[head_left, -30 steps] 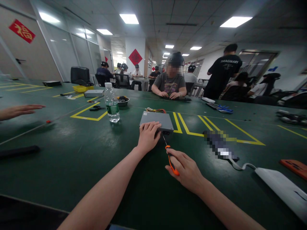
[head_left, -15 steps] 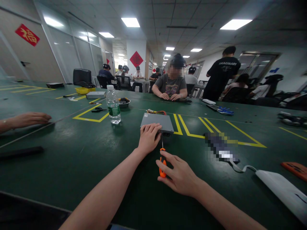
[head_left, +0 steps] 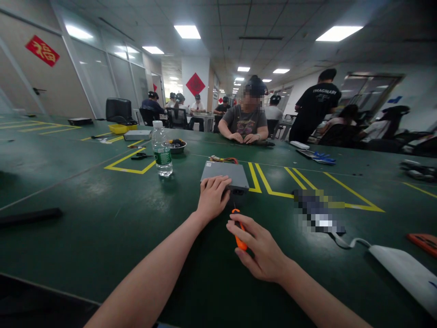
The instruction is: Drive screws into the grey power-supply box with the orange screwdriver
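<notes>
A flat grey metal box [head_left: 225,173] lies on the green table [head_left: 102,214], with coloured wires [head_left: 223,159] at its far side. My left hand [head_left: 212,197] rests on the box's near left corner, fingers laid over its top edge. My right hand [head_left: 261,248] is closed round an orange-handled screwdriver [head_left: 239,232], whose thin shaft points at the box's near face.
A water bottle [head_left: 161,149] stands left of the box. Beyond it are a metal bowl [head_left: 177,146], scissors [head_left: 139,156] and a yellow tray [head_left: 119,129]. A white device with a cable [head_left: 399,269] lies at the right. A person [head_left: 247,119] sits across the table.
The screwdriver has swung from slanting to pointing straight at the box's near face and moved closer. A hand at the far left has left the view. My left hand stays put.
</notes>
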The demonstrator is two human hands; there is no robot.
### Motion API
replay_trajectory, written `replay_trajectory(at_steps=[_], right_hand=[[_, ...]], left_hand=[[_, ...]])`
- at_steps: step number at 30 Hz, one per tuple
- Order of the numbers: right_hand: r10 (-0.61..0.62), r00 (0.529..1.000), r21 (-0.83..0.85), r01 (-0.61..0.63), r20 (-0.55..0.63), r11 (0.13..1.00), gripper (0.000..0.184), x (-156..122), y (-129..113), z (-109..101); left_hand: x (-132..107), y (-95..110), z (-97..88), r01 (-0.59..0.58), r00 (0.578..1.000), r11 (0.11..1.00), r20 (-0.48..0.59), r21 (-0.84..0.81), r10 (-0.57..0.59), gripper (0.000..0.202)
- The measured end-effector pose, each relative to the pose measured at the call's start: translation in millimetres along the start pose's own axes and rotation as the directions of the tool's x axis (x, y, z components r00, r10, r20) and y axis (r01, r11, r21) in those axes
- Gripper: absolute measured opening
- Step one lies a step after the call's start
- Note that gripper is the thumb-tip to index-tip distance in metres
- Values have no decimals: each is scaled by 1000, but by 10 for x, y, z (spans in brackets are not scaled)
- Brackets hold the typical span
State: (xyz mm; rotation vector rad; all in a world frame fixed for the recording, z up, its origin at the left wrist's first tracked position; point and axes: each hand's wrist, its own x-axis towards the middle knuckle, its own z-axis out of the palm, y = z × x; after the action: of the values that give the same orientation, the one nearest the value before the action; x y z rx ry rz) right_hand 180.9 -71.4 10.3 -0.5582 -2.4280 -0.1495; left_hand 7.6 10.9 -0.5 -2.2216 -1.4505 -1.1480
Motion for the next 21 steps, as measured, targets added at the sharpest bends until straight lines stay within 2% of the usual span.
replay_trajectory(at_steps=[4,8,12,16,18,21], right_hand=[[-47,995,-59,42,-85,997,29,15,9,4],[-7,986,32,13,-166,999,30,-18,33,44],[37,996,109,-28,-85,994,37,-45,29,39],[-1,1000,60,1,-5,998,37,-23,11,7],[-23,1000,3,23,-18,1000,35,-14,20,-2],[-44,993,-34,41,-106,999,31,-18,40,-2]], left_hand=[[1,2,-9,-12,1000,1000,-1,-2,12,30],[0,2,-3,-7,1000,1000,-4,7,7,30],[2,-1,5,-6,1000,1000,-12,5,6,30],[3,-1,-4,-13,1000,1000,-17,1,13,30],[3,3,-11,-14,1000,1000,-15,6,14,30],[4,11,-18,-9,1000,1000,-10,5,9,31]])
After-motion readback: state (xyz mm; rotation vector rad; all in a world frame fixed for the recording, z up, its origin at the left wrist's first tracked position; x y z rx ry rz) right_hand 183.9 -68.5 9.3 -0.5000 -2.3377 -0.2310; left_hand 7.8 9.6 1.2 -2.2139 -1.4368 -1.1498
